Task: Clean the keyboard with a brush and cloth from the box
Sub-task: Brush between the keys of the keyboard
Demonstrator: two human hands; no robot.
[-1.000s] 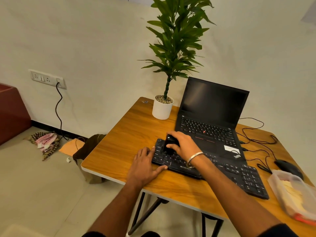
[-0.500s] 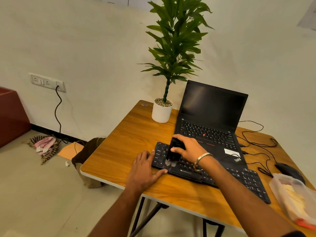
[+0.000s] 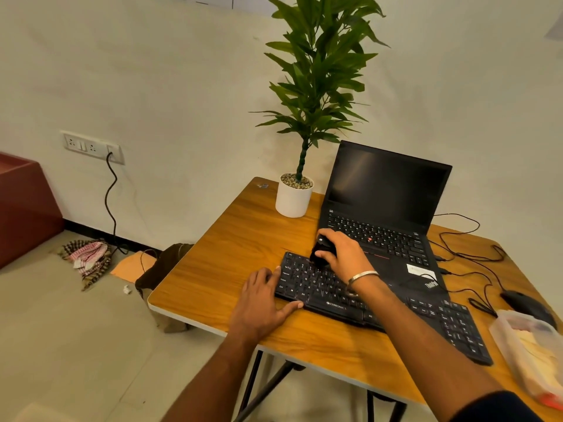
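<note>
While the right hand [image 3: 344, 254] curls its fingers [image 3: 324, 254] round the black brush [image 3: 321, 249] at the keyboard's [image 3: 335, 292] far-left keys and the left hand [image 3: 262, 303] lies flat bracing its left end on the counter [image 3: 231, 269], a hard stroke could skid the keyboard or flick dust onto the laptop [image 3: 380, 226] just beyond.

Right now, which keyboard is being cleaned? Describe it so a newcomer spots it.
On the wooden table, in front of the open laptop, lies a separate black keyboard. Unlike the laptop's built-in keys, it is long and flat, with the right hand gripping a black brush over it.
</note>
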